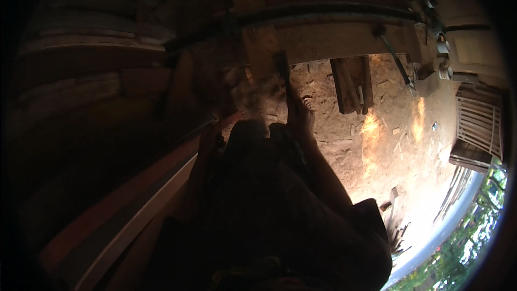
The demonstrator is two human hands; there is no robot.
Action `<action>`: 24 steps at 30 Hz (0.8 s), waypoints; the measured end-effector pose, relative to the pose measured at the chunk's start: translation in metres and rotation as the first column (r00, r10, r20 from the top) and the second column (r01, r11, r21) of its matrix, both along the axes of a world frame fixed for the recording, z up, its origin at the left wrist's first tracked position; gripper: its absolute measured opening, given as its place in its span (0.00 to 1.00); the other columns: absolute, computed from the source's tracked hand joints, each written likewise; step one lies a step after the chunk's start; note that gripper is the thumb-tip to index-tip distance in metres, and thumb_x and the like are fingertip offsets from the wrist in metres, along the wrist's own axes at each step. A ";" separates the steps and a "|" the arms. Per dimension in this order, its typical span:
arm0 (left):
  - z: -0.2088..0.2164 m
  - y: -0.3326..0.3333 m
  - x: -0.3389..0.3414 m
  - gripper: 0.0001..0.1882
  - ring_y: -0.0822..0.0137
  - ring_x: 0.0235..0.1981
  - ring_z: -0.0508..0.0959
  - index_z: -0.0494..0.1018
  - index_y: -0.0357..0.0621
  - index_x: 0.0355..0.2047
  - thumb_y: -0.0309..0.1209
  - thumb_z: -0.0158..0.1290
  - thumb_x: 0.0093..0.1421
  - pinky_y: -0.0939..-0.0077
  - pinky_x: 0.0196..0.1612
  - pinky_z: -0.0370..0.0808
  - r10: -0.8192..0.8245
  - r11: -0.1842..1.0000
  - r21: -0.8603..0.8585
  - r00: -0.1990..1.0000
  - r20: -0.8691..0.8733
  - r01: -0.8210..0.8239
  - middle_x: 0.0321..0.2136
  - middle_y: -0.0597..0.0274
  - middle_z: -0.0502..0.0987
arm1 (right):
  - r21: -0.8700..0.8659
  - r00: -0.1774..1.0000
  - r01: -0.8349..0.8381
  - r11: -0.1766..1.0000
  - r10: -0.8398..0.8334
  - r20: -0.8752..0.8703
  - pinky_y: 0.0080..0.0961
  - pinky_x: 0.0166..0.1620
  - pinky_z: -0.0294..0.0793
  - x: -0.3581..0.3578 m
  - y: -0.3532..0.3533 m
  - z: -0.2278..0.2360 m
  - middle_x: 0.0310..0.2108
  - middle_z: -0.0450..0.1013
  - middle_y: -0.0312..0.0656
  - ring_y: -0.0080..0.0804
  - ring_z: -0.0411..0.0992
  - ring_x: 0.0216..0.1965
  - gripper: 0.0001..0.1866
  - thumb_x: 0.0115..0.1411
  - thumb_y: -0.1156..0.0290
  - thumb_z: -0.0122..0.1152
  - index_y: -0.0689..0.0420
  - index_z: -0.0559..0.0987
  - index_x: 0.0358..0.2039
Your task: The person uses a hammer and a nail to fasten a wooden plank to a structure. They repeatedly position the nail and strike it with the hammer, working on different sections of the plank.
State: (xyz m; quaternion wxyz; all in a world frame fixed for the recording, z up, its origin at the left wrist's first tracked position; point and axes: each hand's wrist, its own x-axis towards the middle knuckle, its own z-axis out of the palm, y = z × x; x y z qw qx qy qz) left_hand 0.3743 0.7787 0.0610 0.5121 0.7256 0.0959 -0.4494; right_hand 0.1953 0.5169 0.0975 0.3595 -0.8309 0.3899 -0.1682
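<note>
My right hand [299, 112] is closed around the handle of a dark hammer-like tool [283, 64]. The tool points away from me, its wider end in front of the pale wooden board [261, 48]; shadow blurs its exact shape. To the left, my left hand [210, 136] is in deep shadow beside a reddish plank [186, 148]. Its fingers look curled, but what they hold, if anything, does not show clearly. Between the hands are my dark-clothed knees [249, 129].
Ahead runs a workbench [328, 40] with a long dark bar [323, 8] across it. A long-handled tool [396, 59] leans there. Dark wood pieces [351, 86] stand below. Scraps litter the sunlit dirt floor [344, 156]. A slatted wooden frame [478, 124] stands at right; planks fill the dark left.
</note>
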 end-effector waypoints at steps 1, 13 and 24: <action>0.005 -0.013 0.001 0.11 0.76 0.23 0.69 0.70 0.45 0.33 0.38 0.51 0.68 0.76 0.26 0.70 -0.033 0.999 0.004 0.999 -0.041 0.034 0.24 0.69 0.69 | -0.002 1.000 0.022 1.000 -0.022 -0.002 0.44 0.40 0.77 0.003 -0.007 -0.003 0.52 0.76 0.53 0.52 0.78 0.45 0.28 0.68 0.65 0.55 0.44 0.67 0.68; -0.010 -0.001 0.012 0.14 0.76 0.26 0.71 0.73 0.44 0.36 0.42 0.51 0.70 0.77 0.29 0.71 -0.201 0.970 -0.146 0.979 -0.043 0.193 0.26 0.68 0.71 | 0.144 0.989 0.144 0.979 -0.140 -0.041 0.35 0.30 0.76 0.021 -0.017 -0.033 0.48 0.80 0.47 0.37 0.82 0.32 0.24 0.70 0.66 0.56 0.41 0.71 0.66; -0.004 0.006 -0.004 0.22 0.74 0.26 0.73 0.72 0.44 0.48 0.49 0.54 0.67 0.76 0.29 0.72 -0.118 0.993 -0.013 0.983 -0.142 0.117 0.28 0.66 0.73 | 0.276 0.988 0.130 0.952 -0.147 0.043 0.39 0.30 0.75 0.028 -0.012 -0.029 0.49 0.79 0.48 0.40 0.81 0.28 0.25 0.71 0.63 0.52 0.41 0.67 0.68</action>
